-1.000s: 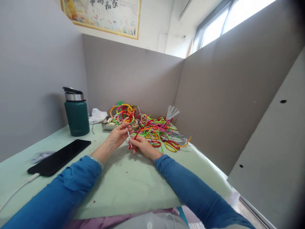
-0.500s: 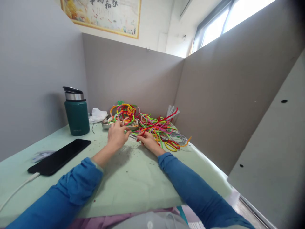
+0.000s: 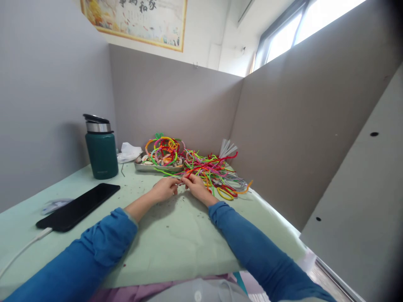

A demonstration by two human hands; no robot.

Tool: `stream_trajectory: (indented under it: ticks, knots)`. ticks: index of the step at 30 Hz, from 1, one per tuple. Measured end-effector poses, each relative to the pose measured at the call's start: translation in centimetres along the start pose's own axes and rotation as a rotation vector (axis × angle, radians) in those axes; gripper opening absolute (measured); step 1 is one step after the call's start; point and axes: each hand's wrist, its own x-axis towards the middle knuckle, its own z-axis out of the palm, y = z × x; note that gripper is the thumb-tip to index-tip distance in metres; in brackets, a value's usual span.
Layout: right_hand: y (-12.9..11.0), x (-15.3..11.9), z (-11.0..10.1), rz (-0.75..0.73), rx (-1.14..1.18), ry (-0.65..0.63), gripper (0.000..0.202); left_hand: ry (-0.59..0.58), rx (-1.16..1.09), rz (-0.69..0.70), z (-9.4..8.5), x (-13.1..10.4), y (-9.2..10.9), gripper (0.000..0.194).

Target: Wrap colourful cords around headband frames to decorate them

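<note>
A fuzzy red pipe cleaner [image 3: 231, 155] slants up and right from my right hand [image 3: 197, 187], whose fingers are closed on its near end. Close beside it, my left hand [image 3: 165, 189] has its fingers pinched together, and the fingertips of both hands almost meet. A thin pale piece shows between them, too small to name; what the left fingers hold is hidden. Just beyond my hands lies a heap of colourful pipe cleaners [image 3: 204, 162]. Behind my left hand stands a metal tray [image 3: 147, 168] with small pieces and several pipe-cleaner loops [image 3: 168, 144].
A green bottle [image 3: 101, 155] with its lid tilted up stands at the left. Nearer me lie a black phone [image 3: 80, 207] on a white cable [image 3: 27, 247] and a clear plastic piece [image 3: 56, 205]. White crumpled plastic [image 3: 129, 152] sits by the tray. Grey partitions [image 3: 176, 96] enclose the table [image 3: 189, 247].
My left hand has come down and right from in front of the tray to my right fingertips, and its fingers have closed. The red pipe cleaner's far end has dipped slightly.
</note>
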Motion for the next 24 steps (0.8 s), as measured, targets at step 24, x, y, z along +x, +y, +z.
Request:
stream_trajectory:
  ticks: [24]
  knots:
    - [-1.5,-1.1,0.3,-0.153,-0.152,-0.004,0.021,-0.102,-0.27,-0.218,1.2,0.2,-0.8,0.019]
